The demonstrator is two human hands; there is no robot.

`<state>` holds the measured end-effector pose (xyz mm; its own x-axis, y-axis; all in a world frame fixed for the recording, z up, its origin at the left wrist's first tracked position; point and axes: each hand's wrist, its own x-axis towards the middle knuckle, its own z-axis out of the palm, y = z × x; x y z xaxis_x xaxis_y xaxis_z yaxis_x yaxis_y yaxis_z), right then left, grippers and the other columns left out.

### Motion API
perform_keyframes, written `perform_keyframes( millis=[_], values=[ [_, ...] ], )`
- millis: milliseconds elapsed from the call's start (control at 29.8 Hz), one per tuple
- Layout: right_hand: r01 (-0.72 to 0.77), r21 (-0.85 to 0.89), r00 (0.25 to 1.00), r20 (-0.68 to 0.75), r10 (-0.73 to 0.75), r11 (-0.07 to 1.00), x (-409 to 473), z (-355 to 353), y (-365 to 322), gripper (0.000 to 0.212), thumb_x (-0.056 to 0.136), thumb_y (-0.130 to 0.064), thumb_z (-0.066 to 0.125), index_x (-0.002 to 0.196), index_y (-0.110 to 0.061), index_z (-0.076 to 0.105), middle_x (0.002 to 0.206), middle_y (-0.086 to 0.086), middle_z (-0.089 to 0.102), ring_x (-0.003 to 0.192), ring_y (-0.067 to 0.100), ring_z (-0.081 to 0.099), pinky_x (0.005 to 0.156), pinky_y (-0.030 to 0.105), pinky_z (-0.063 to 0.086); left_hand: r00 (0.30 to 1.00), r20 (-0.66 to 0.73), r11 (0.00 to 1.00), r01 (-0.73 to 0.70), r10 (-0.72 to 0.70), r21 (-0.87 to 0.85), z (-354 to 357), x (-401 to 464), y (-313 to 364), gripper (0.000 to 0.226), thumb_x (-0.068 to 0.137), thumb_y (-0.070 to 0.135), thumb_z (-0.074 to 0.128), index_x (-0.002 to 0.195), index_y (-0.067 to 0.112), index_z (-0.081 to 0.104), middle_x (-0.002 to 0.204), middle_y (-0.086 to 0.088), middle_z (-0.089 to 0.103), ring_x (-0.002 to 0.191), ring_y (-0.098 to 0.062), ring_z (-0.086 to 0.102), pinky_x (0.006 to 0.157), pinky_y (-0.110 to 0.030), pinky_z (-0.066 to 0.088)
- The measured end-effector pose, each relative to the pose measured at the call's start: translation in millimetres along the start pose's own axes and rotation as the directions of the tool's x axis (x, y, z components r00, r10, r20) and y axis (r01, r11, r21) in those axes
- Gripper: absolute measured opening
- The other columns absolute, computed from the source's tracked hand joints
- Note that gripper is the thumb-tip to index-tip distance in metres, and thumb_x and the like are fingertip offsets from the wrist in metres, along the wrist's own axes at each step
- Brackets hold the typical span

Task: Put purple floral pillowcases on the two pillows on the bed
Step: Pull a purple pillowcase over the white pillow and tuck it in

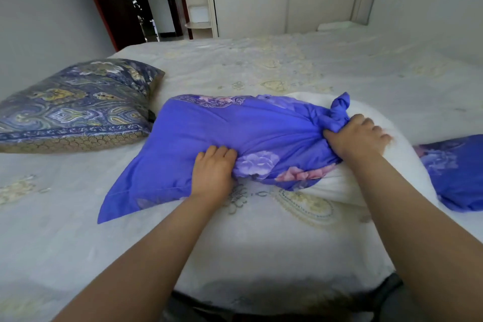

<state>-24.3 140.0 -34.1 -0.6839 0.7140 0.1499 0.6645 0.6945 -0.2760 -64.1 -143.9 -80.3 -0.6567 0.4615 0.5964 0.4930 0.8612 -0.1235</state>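
Both hands — left hand [213,172], right hand [358,136] — grip the bunched purple pillowcase [235,125].

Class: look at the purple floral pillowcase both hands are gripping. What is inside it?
A white pillow sits partly inside the purple floral pillowcase; its right end sticks out. How far in it reaches is covered. The left hand and right hand grip the fabric.

hands [213,170] on purple pillowcase [235,133]
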Motion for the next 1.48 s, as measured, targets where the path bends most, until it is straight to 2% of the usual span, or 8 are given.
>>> perform_keyframes(
  millis=[336, 504, 672, 873, 1075, 1175, 1377, 1477],
  values=[
    [0.21, 0.52, 0.972, -0.204, -0.118, 0.828, -72, -51, -42, 0.041, 0.091, -0.02, 0.046, 0.126, -0.003, 0.033, 0.102, 0.023, 0.062, 0.092, 0.043, 0.059, 0.07, 0.04, 0.039, 0.879, -0.17, 0.8, 0.304, -0.445, -0.517, -58, 108, -48, 0.016, 0.07, -0.002, 0.049, 0.079, 0.007, 0.059, 0.082, -0.011, 0.058, 0.081, -0.026, 0.053, 0.062, -0.027, 0.026],
    [0.203, 0.758, 0.916, 0.075, -0.393, 0.619, -114, -41, -80, 0.051, 0.083, -0.052, 0.059, 0.118, -0.018, 0.042, 0.097, 0.004, 0.067, 0.091, 0.031, 0.065, 0.083, 0.042, 0.051, 0.932, 0.256, 0.489, 0.354, -0.257, -0.797, -61, 137, -67, 0.047, 0.084, -0.014, 0.04, 0.126, 0.005, 0.05, 0.123, -0.001, 0.048, 0.111, -0.008, 0.042, 0.086, -0.002, 0.032],
    [0.405, 0.355, 0.891, 0.053, -0.451, 0.842, -87, -24, -87, 0.025, 0.094, -0.033, 0.043, 0.113, -0.025, 0.057, 0.12, 0.003, 0.057, 0.111, 0.026, 0.054, 0.087, 0.034, 0.043, 0.713, 0.698, 0.671, 0.486, 0.066, -0.56, -45, 72, -25, 0.044, 0.089, 0.049, 0.056, 0.126, 0.029, 0.045, 0.106, 0.016, 0.05, 0.096, -0.003, 0.046, 0.08, -0.015, 0.035],
    [0.287, 0.276, 0.95, 0.04, -0.309, 0.917, -49, -8, -85, 0.047, 0.09, -0.037, 0.051, 0.126, -0.011, 0.039, 0.124, 0.011, 0.047, 0.116, 0.033, 0.05, 0.084, 0.038, 0.042, 0.928, 0.184, 0.763, 0.371, -0.323, -0.529, -25, 65, -19, 0.023, 0.088, 0.015, 0.053, 0.109, 0.015, 0.063, 0.108, -0.007, 0.066, 0.102, -0.027, 0.059, 0.081, -0.027, 0.042],
    [0.248, 0.241, 0.96, 0.066, -0.271, 0.938, -10, 6, -82, 0.061, 0.087, -0.033, 0.048, 0.139, -0.015, 0.022, 0.125, 0.013, 0.053, 0.111, 0.033, 0.054, 0.08, 0.036, 0.04, 0.899, -0.031, 0.426, 0.176, -0.437, -0.887, -53, 56, 18, 0.026, 0.08, 0.008, 0.039, 0.084, 0.024, 0.058, 0.07, 0.013, 0.058, 0.067, -0.004, 0.05, 0.065, -0.018, 0.041],
    [0.489, 0.266, 0.871, -0.094, -0.482, 0.831, -6, 14, -86, 0.067, 0.083, -0.036, 0.056, 0.142, -0.024, 0.028, 0.133, 0.013, 0.045, 0.121, 0.033, 0.044, 0.088, 0.039, 0.042, 0.869, 0.012, 0.296, 0.182, -0.495, -0.938, -44, 41, 22, 0.013, 0.083, 0.021, 0.041, 0.071, 0.024, 0.045, 0.057, 0.01, 0.044, 0.054, -0.005, 0.037, 0.054, -0.02, 0.034],
    [0.609, 0.667, 0.792, -0.539, -0.286, 0.429, -14, 26, -87, 0.042, 0.078, -0.002, 0.041, 0.113, -0.008, 0.064, 0.112, 0.008, 0.061, 0.107, 0.019, 0.056, 0.094, 0.027, 0.043, 0.9, 0.029, 0.564, 0.298, -0.435, -0.771, -24, 12, 18, 0.03, 0.066, 0.036, 0.044, 0.095, 0.033, 0.055, 0.075, 0.019, 0.058, 0.073, -0.014, 0.057, 0.066, -0.022, 0.041],
    [0.539, 0.82, 0.842, -0.527, -0.112, 0.194, -17, 12, -74, 0.04, 0.076, 0.008, 0.04, 0.101, -0.016, 0.061, 0.097, -0.002, 0.059, 0.093, 0.003, 0.055, 0.089, 0.019, 0.041, 0.769, 0.31, 0.081, 0.422, -0.559, -0.903, -25, 9, 15, 0.028, 0.082, 0.027, 0.049, 0.108, 0.023, 0.059, 0.089, 0.004, 0.061, 0.087, -0.017, 0.063, 0.077, -0.024, 0.046]
  ],
)
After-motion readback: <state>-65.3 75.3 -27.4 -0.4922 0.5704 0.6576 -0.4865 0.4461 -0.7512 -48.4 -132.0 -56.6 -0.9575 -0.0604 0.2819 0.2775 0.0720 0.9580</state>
